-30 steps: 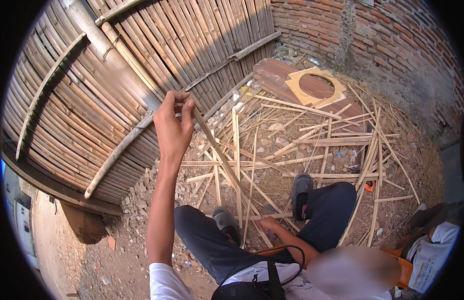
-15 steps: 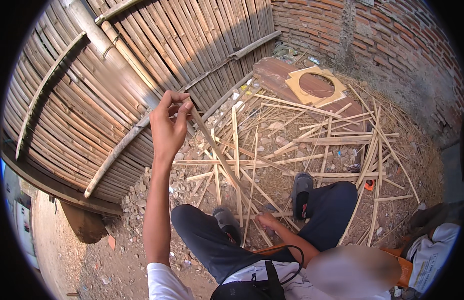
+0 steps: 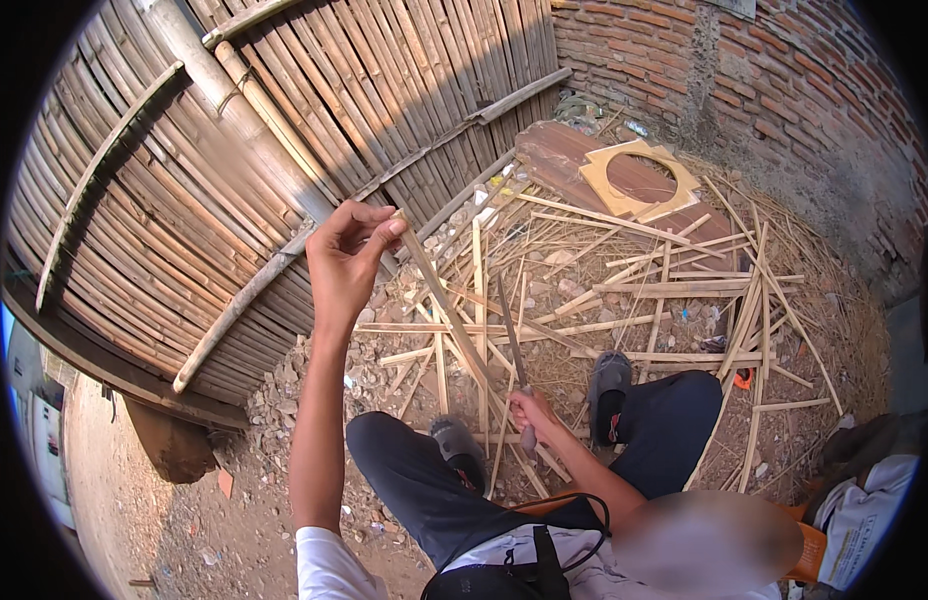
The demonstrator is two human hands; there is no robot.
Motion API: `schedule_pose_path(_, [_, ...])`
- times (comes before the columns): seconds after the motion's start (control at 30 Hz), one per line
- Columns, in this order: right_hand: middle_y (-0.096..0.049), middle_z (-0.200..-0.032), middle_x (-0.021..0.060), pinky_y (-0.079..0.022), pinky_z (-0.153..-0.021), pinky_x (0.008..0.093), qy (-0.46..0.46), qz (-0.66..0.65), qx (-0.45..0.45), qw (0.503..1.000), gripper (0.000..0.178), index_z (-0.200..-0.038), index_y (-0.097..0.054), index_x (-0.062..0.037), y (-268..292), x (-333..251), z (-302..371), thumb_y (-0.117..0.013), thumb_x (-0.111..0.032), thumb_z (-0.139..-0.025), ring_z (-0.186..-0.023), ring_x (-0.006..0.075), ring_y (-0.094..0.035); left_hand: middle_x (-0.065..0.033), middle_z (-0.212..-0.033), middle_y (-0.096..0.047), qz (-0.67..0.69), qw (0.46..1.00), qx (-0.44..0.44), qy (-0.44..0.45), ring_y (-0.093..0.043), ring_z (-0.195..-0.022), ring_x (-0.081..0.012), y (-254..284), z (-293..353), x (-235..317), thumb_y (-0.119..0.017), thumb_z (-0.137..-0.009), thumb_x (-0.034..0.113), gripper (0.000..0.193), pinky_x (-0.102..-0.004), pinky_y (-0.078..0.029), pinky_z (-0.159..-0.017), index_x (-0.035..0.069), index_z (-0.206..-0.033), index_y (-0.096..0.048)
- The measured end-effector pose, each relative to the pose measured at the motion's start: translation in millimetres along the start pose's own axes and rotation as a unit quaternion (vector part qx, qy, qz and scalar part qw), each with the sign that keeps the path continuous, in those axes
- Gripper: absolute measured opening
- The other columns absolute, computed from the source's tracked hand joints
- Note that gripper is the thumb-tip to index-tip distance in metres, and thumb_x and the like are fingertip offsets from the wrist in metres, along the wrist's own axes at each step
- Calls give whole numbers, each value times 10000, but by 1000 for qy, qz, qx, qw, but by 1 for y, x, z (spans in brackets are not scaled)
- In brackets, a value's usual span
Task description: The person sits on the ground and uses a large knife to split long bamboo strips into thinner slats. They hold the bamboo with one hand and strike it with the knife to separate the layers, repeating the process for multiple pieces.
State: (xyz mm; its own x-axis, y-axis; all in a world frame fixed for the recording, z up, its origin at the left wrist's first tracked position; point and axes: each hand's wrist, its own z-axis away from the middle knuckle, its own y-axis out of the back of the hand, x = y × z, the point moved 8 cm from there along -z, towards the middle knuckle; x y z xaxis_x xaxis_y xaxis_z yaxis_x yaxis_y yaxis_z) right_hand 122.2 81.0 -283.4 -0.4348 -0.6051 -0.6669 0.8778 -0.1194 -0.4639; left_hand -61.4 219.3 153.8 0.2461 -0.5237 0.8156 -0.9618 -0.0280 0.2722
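Observation:
My left hand (image 3: 346, 262) is raised on the left, its thumb and fingers pinching the top end of a long bamboo strip (image 3: 446, 312). The strip slants down to the right, its lower part between my legs. Low in the middle, my right hand (image 3: 534, 412) is closed round the handle of a long knife (image 3: 510, 330). Its narrow dark blade points up and away from me, just right of the strip. Where the strip's lower end rests is hard to tell among the other strips.
Many pale bamboo strips (image 3: 684, 288) lie crisscrossed on stony ground round my shoes. A brown board (image 3: 554, 150) bears a yellowish panel with a round hole (image 3: 596, 180). A bamboo wall (image 3: 264, 190) stands left, a brick wall (image 3: 764, 90) behind. A white sack (image 3: 864, 525) lies at lower right.
My right hand has come up a little, and the knife's blade now shows upright beside the strip. My left hand still pinches the strip's top, slightly lower and further right in view.

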Motion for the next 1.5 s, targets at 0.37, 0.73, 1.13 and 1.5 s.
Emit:
schedule_pose_path(0.37, [-366, -535, -59, -337, -396, 227, 142, -24, -242, 959, 467, -859, -472, -126, -130, -246, 165, -413, -527, -1091, -368, 34, -304, -60, -889, -716, -228, 943, 30, -239, -649, -877, -190, -35, 12, 78, -818, -784, -2, 190, -320, -495, -755, 67, -961, -816])
schedule_pose_path(0.73, [-398, -553, -47, -347, -409, 232, 153, 47, -259, 952, 459, -835, -496, -93, -163, -263, 191, -484, -481, -1080, -394, 43, -346, -49, -874, -711, -239, 932, 17, -273, -640, -873, -207, -50, 19, 88, -815, -757, -19, 212, -340, -507, -790, 62, -953, -813])
schedule_pose_path(1.13, [-403, -568, -42, -324, -388, 219, 190, 45, -240, 951, 436, -866, -478, -93, -163, -270, 193, -438, -457, -1104, -378, 39, -324, -54, -872, -711, -246, 929, 18, -276, -646, -873, -207, -51, 19, 86, -827, -766, -3, 189, -344, -513, -778, 51, -946, -811])
schedule_pose_path(1.5, [-402, -545, -39, -325, -401, 249, 189, 61, -224, 954, 453, -781, -462, -104, -164, -273, 189, -481, -445, -1077, -398, 53, -340, -62, -884, -718, -252, 925, 22, -284, -646, -862, -209, -53, 18, 88, -831, -767, 12, 166, -344, -514, -767, 50, -927, -805])
